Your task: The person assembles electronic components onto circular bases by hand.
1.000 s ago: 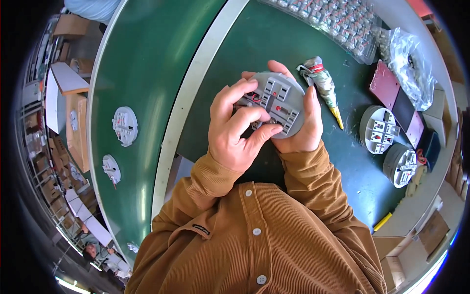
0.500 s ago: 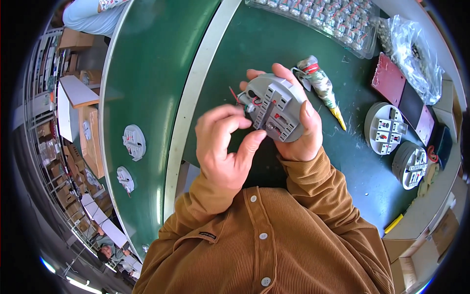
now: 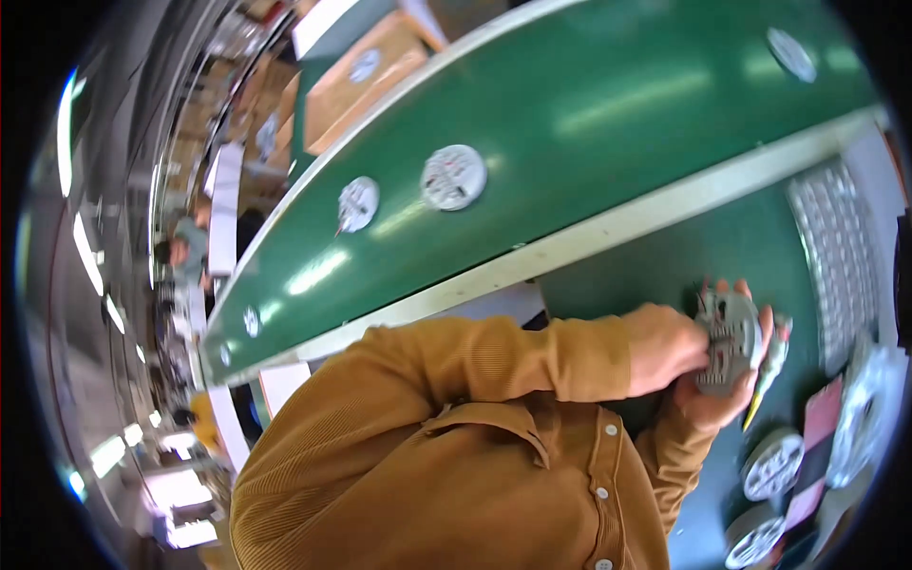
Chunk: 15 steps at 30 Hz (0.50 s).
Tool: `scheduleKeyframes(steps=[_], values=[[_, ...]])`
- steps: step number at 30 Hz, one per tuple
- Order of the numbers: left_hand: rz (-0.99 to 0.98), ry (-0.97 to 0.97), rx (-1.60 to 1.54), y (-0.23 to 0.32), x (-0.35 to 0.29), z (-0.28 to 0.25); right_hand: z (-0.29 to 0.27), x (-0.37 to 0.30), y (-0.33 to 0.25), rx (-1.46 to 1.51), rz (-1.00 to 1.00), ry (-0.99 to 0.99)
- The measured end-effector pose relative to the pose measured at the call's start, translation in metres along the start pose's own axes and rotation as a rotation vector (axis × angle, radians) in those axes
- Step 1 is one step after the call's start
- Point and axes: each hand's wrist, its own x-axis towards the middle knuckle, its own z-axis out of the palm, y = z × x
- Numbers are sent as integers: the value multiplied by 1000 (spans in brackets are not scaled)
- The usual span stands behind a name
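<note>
The grey round housing (image 3: 731,328) sits clasped in the right hand (image 3: 714,404), with the left hand (image 3: 665,347) bent in at its left side, fingertips too blurred for me to tell whether they grip anything. Looks like close fingerwork on the slotted face, seemingly calling next for exact left fingertips; beyond the right hand lies a yellow-tipped wrapped bundle (image 3: 776,354).
</note>
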Motion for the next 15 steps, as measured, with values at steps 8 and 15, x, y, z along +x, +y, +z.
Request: scheduleKeyframes(steps=[8,15], values=[[353,4,202,-22,9,-6,-21,3,1,136,72,-150],[99,220,-47,-27,-1,9,-8,7,17,7,13,-39]])
